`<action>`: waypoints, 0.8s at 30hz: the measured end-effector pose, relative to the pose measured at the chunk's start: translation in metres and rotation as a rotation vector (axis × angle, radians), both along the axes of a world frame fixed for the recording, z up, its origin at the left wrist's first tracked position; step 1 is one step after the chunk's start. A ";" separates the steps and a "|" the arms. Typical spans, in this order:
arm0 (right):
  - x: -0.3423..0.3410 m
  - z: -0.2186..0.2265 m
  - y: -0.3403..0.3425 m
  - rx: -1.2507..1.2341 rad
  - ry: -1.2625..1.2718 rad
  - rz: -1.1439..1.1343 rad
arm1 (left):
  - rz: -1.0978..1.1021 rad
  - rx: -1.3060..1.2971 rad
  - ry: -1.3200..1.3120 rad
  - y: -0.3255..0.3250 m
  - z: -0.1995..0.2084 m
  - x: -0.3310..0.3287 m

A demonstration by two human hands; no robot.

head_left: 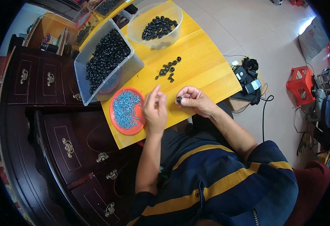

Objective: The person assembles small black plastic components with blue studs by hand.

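Between the thumb and fingers of my right hand (197,101) sits a small black knob-like part (179,100), held over the near side of the yellow table. My left hand (155,113) hovers just left of it, beside an orange plate (115,122) heaped with small bluish metal pieces, perhaps screws (126,109). Its fingers are bent and slightly blurred; what they pinch, if anything, is hidden. Farther out on the wood lie several loose black parts (166,70) in a small scatter.
A clear bin (134,62) full of black parts stands at the table's left, and a round clear tub (133,32) with more at the back. Dark drawers (69,147) flank the left side. On the floor at right are cables, devices (252,86) and a red stool (300,84).
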State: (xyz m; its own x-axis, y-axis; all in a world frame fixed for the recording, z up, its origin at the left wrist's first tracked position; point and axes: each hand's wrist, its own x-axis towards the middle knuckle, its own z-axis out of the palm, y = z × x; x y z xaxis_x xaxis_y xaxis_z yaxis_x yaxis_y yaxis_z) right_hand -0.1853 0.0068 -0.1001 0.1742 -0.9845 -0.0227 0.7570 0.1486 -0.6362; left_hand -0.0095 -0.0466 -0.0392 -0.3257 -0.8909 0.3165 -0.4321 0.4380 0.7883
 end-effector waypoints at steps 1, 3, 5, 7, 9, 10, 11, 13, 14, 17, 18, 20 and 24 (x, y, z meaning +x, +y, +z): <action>0.000 0.000 0.000 0.000 -0.007 0.005 | 0.074 0.041 -0.055 -0.012 0.001 0.002; -0.001 0.001 0.001 0.000 -0.015 0.006 | 0.087 0.004 -0.149 -0.036 -0.001 0.004; -0.003 0.002 0.000 -0.003 -0.056 0.014 | 0.100 -0.035 -0.241 -0.056 -0.010 0.006; -0.003 0.002 -0.001 -0.018 -0.073 0.029 | 0.085 -0.211 -0.365 -0.071 -0.023 0.006; -0.003 0.002 -0.001 -0.032 -0.090 0.044 | 0.088 -0.251 -0.413 -0.079 -0.029 0.001; -0.003 0.002 -0.001 -0.029 -0.091 0.041 | 0.093 -0.290 -0.459 -0.081 -0.031 -0.002; -0.003 0.003 -0.001 -0.028 -0.092 0.040 | 0.090 -0.290 -0.459 -0.083 -0.032 -0.004; -0.004 0.004 -0.001 -0.008 -0.090 0.033 | 0.093 -0.249 -0.555 -0.085 -0.031 -0.009; -0.003 0.004 0.000 0.011 -0.090 0.033 | 0.093 -0.249 -0.555 -0.084 -0.030 -0.010; -0.002 0.002 -0.001 0.022 -0.107 0.019 | 0.102 -0.253 -0.556 -0.082 -0.027 -0.011; -0.003 0.002 -0.001 0.022 -0.107 0.016 | 0.075 -0.247 -0.477 -0.079 -0.026 -0.009; -0.003 0.003 -0.002 0.038 -0.134 0.014 | 0.047 -0.241 -0.397 -0.070 -0.025 -0.005; -0.004 0.003 -0.002 -0.006 -0.161 0.035 | 0.062 0.056 -0.007 -0.033 -0.013 -0.004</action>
